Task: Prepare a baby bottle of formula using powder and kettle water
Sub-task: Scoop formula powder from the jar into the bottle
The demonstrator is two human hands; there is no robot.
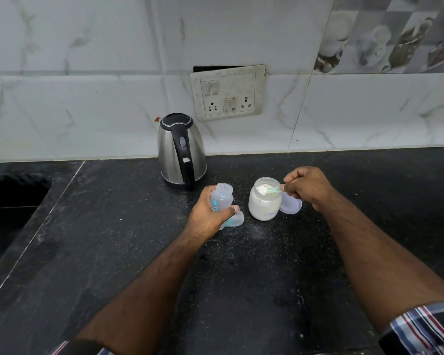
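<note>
My left hand grips an open, clear baby bottle with blue prints, upright on the black counter. Its clear cap with the teat lies just behind my thumb. To the right stands an open jar of white powder. My right hand pinches the handle of a pale green scoop heaped with powder, held over the jar's mouth. A steel kettle with a black handle and lid stands behind the bottle, near the wall.
The jar's pale lid lies flat right of the jar, under my right hand. A socket and switch panel hangs loose on the tiled wall. A dark sink is set in the counter at the left. Powder specks dot the counter.
</note>
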